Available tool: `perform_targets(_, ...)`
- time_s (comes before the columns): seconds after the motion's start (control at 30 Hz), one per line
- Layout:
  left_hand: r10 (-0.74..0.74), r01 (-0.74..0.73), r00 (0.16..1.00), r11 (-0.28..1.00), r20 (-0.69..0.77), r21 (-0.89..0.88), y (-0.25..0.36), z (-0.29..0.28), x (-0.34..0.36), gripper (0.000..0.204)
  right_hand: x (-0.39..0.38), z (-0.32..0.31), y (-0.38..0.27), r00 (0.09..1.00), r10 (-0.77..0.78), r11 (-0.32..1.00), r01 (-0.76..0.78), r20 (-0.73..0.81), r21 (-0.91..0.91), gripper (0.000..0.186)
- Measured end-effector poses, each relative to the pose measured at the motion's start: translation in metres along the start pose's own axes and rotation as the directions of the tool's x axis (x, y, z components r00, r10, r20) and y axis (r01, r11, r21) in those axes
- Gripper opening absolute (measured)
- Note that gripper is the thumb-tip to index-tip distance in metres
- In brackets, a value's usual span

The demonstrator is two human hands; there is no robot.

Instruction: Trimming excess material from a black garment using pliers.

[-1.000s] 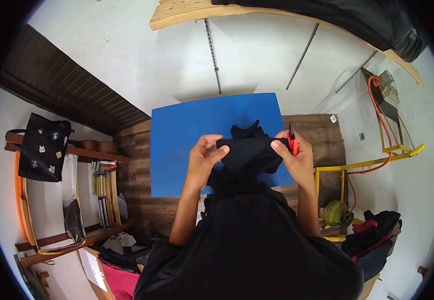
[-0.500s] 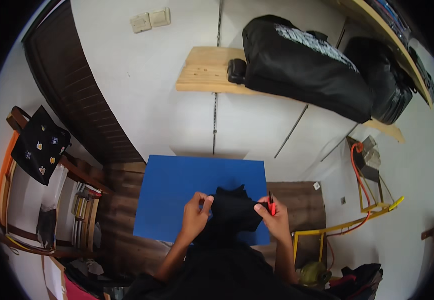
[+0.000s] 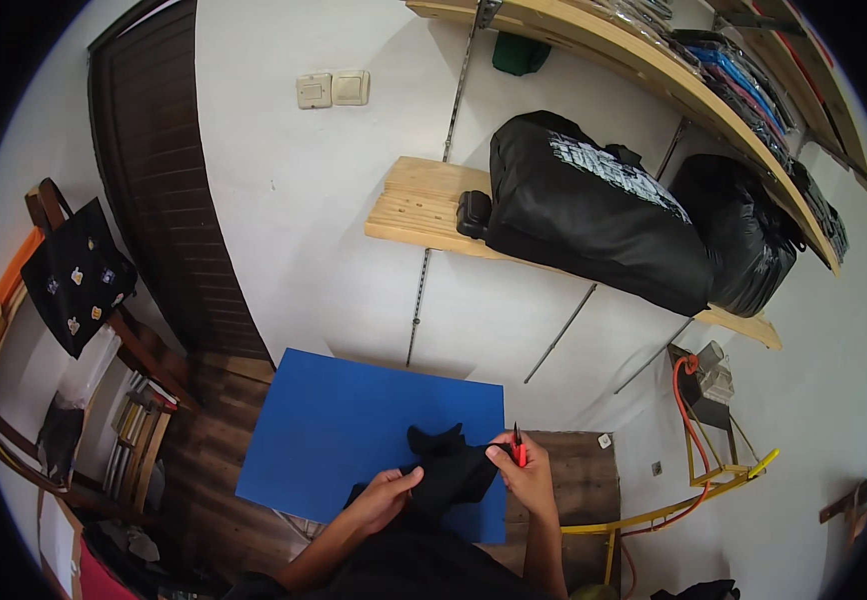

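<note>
Over a blue tabletop (image 3: 324, 420) in the lower middle, I hold a piece of black fabric (image 3: 449, 485) between both hands. My left hand (image 3: 384, 495) pinches its left side with thumb and fingers. My right hand (image 3: 524, 480) grips the fabric's right side with the thumb on top, and also holds red-handled snips (image 3: 520, 449) with dark blades pointing upward. More bunched black cloth (image 3: 434, 440) shows just beyond the held piece. The cloth's lower part merges with my black clothing, so its edge there is unclear.
A wooden shelf (image 3: 414, 200) carries large black bags (image 3: 604, 230) and a small black case. Higher shelves hold packaged items. Left are a dark door (image 3: 154, 180), a hanging black tote (image 3: 79, 280) and racks. Right is a yellow metal frame (image 3: 584, 525) with an orange hose.
My view has tipped upward, showing more wall and shelving. My left hand has shifted lower relative to my right, with the fabric more slanted. Both still hold the fabric.
</note>
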State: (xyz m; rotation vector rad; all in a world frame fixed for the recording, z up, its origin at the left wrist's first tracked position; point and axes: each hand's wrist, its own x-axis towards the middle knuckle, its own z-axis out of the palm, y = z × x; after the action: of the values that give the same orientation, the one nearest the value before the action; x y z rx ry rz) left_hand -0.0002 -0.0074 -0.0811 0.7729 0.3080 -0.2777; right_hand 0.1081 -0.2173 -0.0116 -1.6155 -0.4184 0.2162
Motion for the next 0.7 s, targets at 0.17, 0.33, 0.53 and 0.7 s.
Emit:
perform_targets(0.17, 0.248, -0.235, 0.967, 0.957, -0.062, 0.171, 0.027, 0.005, 0.007, 0.028, -0.01, 0.0, -0.001, 0.999, 0.016, 0.999, -0.015, -0.032, 0.035, 0.011)
perform_targets(0.33, 0.361, -0.356, 0.932, 0.928, -0.021, 0.112, 0.053, 0.039, -0.001, 0.026, -0.022, 0.001, 0.001, 0.974, 0.133, 0.99, -0.123, -0.183, 0.066, 0.012)
perform_targets(0.53, 0.445, -0.452, 0.89, 0.838, 0.097, 0.307, 0.065, 0.063, -0.02, 0.02, -0.035, 0.009, -0.017, 0.954, -0.218, 0.97, 0.189, -0.205, -0.151, 0.029)
perform_targets(0.7, 0.496, -0.528, 0.849, 0.772, 0.183, 0.353, 0.059, 0.071, -0.038, 0.02, -0.052, 0.024, -0.046, 0.969, -0.242, 0.912, 0.209, -0.051, -0.352, 0.028)
